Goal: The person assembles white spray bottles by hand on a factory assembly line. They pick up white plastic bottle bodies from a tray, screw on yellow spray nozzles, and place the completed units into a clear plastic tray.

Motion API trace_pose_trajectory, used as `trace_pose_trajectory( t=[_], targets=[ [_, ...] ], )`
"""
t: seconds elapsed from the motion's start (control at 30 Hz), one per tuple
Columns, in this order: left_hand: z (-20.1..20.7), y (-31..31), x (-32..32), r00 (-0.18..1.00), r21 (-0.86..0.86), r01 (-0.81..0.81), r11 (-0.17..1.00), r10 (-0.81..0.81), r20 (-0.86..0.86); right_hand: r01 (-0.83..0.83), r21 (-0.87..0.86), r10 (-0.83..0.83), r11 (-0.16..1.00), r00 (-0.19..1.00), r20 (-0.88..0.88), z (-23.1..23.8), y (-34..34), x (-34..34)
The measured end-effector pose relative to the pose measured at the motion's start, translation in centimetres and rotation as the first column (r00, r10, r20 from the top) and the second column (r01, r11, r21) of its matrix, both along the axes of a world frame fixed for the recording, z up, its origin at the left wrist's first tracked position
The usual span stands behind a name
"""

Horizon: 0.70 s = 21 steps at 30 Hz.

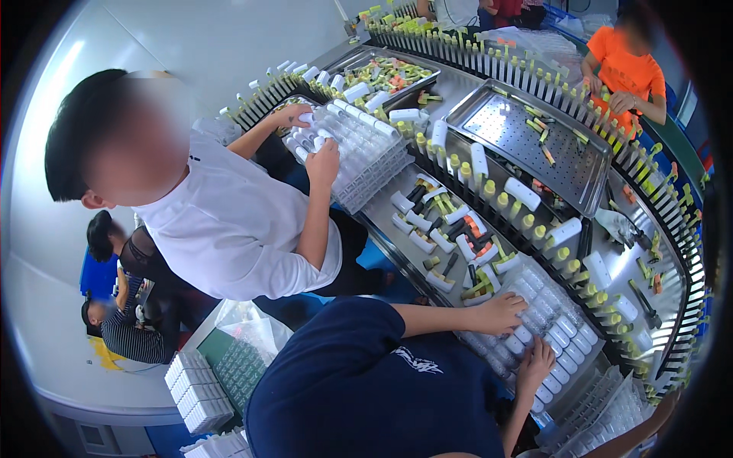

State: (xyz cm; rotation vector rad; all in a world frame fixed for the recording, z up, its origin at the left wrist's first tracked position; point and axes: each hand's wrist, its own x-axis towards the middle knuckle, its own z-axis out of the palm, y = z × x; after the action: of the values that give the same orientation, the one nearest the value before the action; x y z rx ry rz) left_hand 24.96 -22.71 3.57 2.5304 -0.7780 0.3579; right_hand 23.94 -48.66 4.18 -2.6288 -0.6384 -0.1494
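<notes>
Both my hands are over a clear plastic blister tray [500, 347] filled with rows of rounded white plastic casings [563, 336]. My left hand [502, 313] rests at the tray's upper-left part, fingers bent and drawn together; what lies under them is hidden. Lower and to the right, my right hand [539, 362] curls its fingers down among the casings. I cannot make out whether one is held. Just beyond the tray, loose white pieces with yellow, black and orange parts [443, 229] lie heaped on the metal table.
A curved conveyor with upright yellow-tipped holders [527, 221] runs past the table. Inside its loop sits a perforated metal tray [504, 118]. To my left, a white-shirted co-worker [229, 221] handles casings over stacked trays [359, 168]. Another person in orange [626, 72] works opposite. Clear trays [588, 412] stand lower right.
</notes>
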Motion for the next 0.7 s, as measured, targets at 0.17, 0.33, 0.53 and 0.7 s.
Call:
trace_pose_trajectory(
  t=[0.17,0.33,0.53,0.7],
  targets=[
    [-0.5,-0.2,0.8,0.992,0.041,0.033,0.999,-0.028,-0.124,0.026,-0.028,-0.027,0.999,0.998,-0.051,0.6,0.4,0.5],
    [-0.5,0.9,0.9,0.995,-0.029,0.02,0.999,-0.022,-0.093,0.021,-0.105,-0.021,0.994,1.0,-0.001,1.0,0.9,1.9],
    [4.3,-0.5,1.5,0.984,-0.034,0.151,0.988,-0.153,-0.091,0.056,0.229,-0.005,0.972,0.976,-0.218,5.7,-0.5,1.0],
    [4.3,-3.2,1.3,0.976,-0.02,0.212,0.977,-0.213,-0.047,0.383,0.521,-0.165,0.763,0.895,-0.415,7.4,-1.3,0.4]
  ],
)
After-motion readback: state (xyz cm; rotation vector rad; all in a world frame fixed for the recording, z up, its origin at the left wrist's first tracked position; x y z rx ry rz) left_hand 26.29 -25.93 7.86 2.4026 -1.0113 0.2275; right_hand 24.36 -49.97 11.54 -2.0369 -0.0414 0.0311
